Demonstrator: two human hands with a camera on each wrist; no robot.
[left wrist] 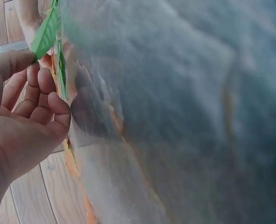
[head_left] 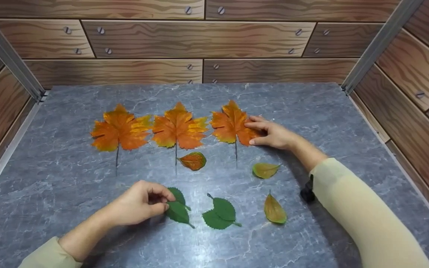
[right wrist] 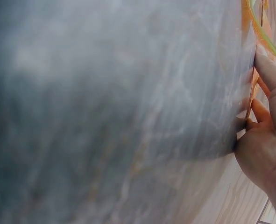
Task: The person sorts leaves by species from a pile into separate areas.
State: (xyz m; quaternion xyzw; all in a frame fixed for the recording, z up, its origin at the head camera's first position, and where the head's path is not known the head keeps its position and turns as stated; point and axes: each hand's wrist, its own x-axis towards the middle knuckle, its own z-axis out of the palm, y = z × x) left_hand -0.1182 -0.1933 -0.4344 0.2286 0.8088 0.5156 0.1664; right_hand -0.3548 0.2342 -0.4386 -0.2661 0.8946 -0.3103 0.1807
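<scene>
The left hand pinches the tip of a green leaf between thumb and fingers; another green leaf lies partly behind it. In the left wrist view the pinched leaf rises from the fingertips of the left hand. At the right, the right hand rests its fingers and thumb on the right edge of an orange maple leaf. The right wrist view shows the right hand against that leaf, low over the tabletop.
Two more maple leaves lie to the left in a row. A small orange leaf, overlapping green leaves and two yellowish leaves lie nearer. Wood-patterned walls enclose the grey table.
</scene>
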